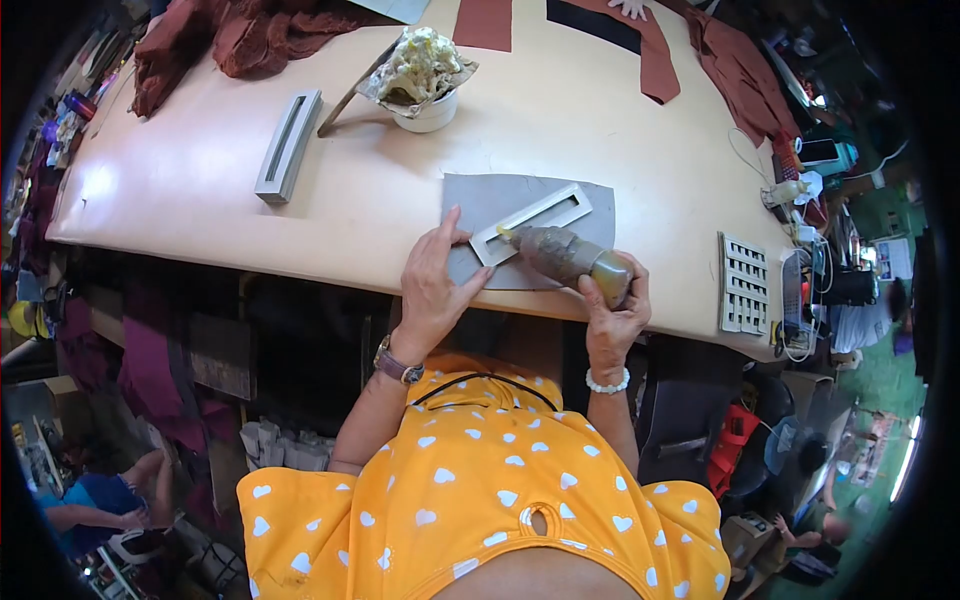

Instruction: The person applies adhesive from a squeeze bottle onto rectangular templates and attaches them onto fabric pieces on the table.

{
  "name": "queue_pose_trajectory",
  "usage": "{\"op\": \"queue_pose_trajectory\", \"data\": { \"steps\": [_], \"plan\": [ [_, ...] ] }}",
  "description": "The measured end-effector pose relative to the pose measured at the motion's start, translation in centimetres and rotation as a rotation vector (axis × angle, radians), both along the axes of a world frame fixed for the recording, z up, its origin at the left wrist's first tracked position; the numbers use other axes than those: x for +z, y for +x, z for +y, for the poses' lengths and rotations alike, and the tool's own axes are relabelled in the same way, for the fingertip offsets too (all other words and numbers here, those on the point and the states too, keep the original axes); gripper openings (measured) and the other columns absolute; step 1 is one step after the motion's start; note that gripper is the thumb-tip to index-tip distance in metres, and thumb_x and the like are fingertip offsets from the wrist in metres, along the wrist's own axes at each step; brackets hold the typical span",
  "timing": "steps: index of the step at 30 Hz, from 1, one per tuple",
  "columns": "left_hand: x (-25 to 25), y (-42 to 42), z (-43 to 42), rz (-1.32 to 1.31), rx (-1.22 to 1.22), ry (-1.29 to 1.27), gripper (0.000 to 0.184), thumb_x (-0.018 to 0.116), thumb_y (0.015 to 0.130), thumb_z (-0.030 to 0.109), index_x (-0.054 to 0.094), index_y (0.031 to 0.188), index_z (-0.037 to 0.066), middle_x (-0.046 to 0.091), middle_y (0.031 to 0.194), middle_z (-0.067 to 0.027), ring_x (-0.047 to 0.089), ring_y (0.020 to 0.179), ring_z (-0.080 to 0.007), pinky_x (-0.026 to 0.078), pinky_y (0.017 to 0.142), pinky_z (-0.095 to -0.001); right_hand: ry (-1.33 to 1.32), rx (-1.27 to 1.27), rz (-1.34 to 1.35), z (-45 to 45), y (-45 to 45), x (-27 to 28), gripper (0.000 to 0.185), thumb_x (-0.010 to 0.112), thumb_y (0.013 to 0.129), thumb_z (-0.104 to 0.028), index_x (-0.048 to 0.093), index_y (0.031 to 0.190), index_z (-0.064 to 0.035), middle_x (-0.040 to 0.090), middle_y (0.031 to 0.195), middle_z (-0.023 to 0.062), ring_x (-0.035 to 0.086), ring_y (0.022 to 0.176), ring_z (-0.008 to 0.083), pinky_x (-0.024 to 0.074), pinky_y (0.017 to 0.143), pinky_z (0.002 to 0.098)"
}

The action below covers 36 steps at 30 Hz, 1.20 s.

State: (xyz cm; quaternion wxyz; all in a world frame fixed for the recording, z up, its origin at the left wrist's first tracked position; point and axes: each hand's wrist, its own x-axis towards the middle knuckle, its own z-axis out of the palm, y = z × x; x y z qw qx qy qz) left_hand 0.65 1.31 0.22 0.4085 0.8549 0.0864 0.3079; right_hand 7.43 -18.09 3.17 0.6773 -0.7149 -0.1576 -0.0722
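Note:
A pale rectangular frame with a long slot (535, 222) lies at a slant on a grey sheet (590, 205) near the table's front edge. My left hand (437, 265) rests at the frame's lower left end, its fingers apart and touching the frame and sheet. In my right hand (614, 305) is a brownish bottle (570, 262), tilted, its yellow nozzle over the left end of the frame. My right fingers are wrapped round the bottle's base.
On the table (350, 215) are a stack of slotted frames (289, 148), a white tub with crusted material (427, 112), a slotted panel (743, 284) and brown cloth (260, 40). Another person's hand (630, 8) lies at the far edge. Cables (800, 300) hang at the right.

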Motion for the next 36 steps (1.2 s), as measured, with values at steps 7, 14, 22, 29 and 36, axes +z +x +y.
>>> {"op": "queue_pose_trajectory", "data": {
  "steps": [7, 14, 22, 29, 36],
  "plan": [
    [-0.1, -0.1, 0.1, 0.016, -0.004, -0.015, 0.083, 0.077, 0.063, 0.007, 0.037, 0.134, 0.000, 0.062, 0.097, -0.0119, 0.058, 0.094, -0.0258, 0.045, 0.087, -0.0354, 0.118, 0.092, 0.193, 1.0, -1.4, 0.0, 0.036, 0.071, 0.077, -0.004, 0.054, 0.109, -0.0024, 0.058, 0.097, 0.0023, 0.055, 0.086, 0.0087, 0.0459, 0.077, 0.0222],
    [0.1, 0.0, -0.2, 0.019, 0.014, -0.009, 0.083, 0.077, 0.063, 0.006, 0.036, 0.135, -0.001, 0.062, 0.097, -0.0112, 0.058, 0.096, -0.0254, 0.045, 0.088, -0.0348, 0.398, -0.103, 0.249, -4.4, 2.9, -0.8, 0.026, 0.066, 0.081, -0.005, 0.056, 0.105, -0.0026, 0.059, 0.095, 0.0026, 0.056, 0.085, 0.0105, 0.0472, 0.079, 0.0238],
    [0.1, 0.0, -0.2, 0.039, 0.016, 0.002, 0.083, 0.076, 0.063, 0.006, 0.036, 0.135, 0.000, 0.060, 0.098, -0.0102, 0.058, 0.093, -0.0243, 0.046, 0.087, -0.0344, 0.235, -0.213, 0.050, -6.7, 5.8, -2.0, 0.026, 0.067, 0.081, -0.004, 0.055, 0.104, -0.0005, 0.057, 0.099, 0.0050, 0.055, 0.089, 0.0116, 0.0461, 0.083, 0.0258],
    [0.2, 0.0, -0.2, 0.002, 0.000, 0.014, 0.081, 0.076, 0.063, 0.006, 0.037, 0.133, -0.001, 0.060, 0.093, -0.0107, 0.056, 0.089, -0.0265, 0.045, 0.083, -0.0364, 0.182, -0.219, -0.009, -6.5, 6.2, -1.9, 0.031, 0.069, 0.080, -0.005, 0.055, 0.107, -0.0005, 0.056, 0.099, 0.0039, 0.054, 0.091, 0.0113, 0.0454, 0.083, 0.0254],
    [-0.1, -0.1, -0.1, 0.034, 0.008, 0.008, 0.081, 0.077, 0.064, 0.005, 0.037, 0.135, 0.001, 0.060, 0.097, -0.0110, 0.059, 0.091, -0.0229, 0.046, 0.084, -0.0336, 0.135, -0.136, 0.016, -6.6, 5.7, -2.5, 0.032, 0.070, 0.079, -0.004, 0.055, 0.108, -0.0014, 0.057, 0.098, 0.0022, 0.053, 0.090, 0.0097, 0.0443, 0.080, 0.0233]
  ]
}}
